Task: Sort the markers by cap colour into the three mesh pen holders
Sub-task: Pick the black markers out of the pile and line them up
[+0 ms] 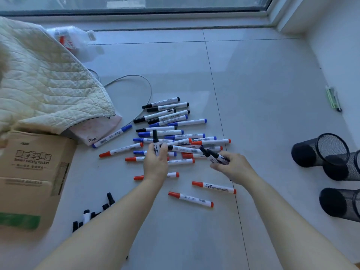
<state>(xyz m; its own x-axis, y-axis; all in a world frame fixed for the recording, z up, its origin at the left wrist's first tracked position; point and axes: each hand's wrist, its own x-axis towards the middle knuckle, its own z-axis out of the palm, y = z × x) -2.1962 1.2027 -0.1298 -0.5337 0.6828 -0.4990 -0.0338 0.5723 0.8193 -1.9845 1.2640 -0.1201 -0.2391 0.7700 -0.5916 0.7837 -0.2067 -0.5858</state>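
A heap of markers (171, 133) with white barrels and black, blue or red caps lies on the tiled floor (253, 75), toward the middle. One barrel reads "WHITEBOARD"; the other print is too small to make out.

The left hand (155, 162) grasps one black-capped marker (155, 139) upright over the heap. The right hand (231, 166) grips two black-capped markers (213, 155), tilted up and to the left.

Three black mesh pen holders (319, 151) lie on their sides near the floor's right edge, well apart from the heap.

A few more black-capped markers (91, 213) lie near the left forearm. At the left edge sits a cardboard box (33, 172) printed "Smart safety socket", with a cream quilt (44, 82) draped above it. Two red-capped markers (202, 193) lie apart, nearest the person.
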